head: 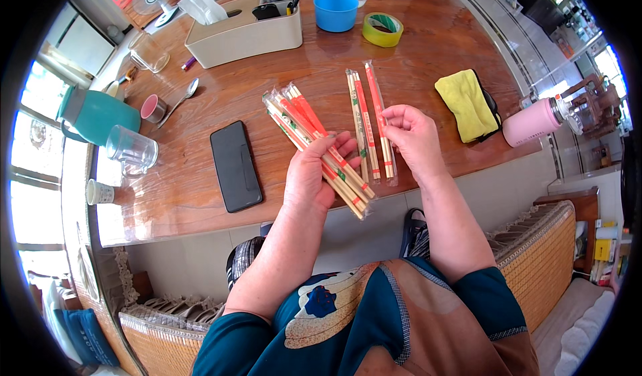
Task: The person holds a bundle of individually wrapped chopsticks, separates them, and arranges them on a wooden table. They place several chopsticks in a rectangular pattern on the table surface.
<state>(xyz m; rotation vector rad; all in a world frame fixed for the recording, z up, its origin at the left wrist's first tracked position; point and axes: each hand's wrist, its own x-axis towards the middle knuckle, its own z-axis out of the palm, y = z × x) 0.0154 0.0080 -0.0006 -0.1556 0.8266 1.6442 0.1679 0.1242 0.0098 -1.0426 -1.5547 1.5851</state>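
My left hand [318, 168] is wrapped around a bundle of disposable chopsticks [293, 115] in clear plastic sleeves with red or green-printed paper. The bundle slants, its bare wooden ends hanging past the table's front edge. To the right, my right hand [414, 135] pinches one red-papered chopstick packet [373, 87] between thumb and fingers, near its middle. Just left of that packet lie a second red-papered packet [367, 125] and a green-printed packet [355, 110], side by side on the wooden table [190, 175]. Fingers partly hide the held packets.
A smartphone [235, 166] lies left of my hands. Glass mugs [131, 147], a teal jug [103, 112] and a spoon [180, 100] stand or lie further left. Behind are a tissue organizer [246, 40], blue bowl [335, 17] and tape roll [382, 37]; rightward, a yellow cloth [464, 105] and pink bottle [531, 122].
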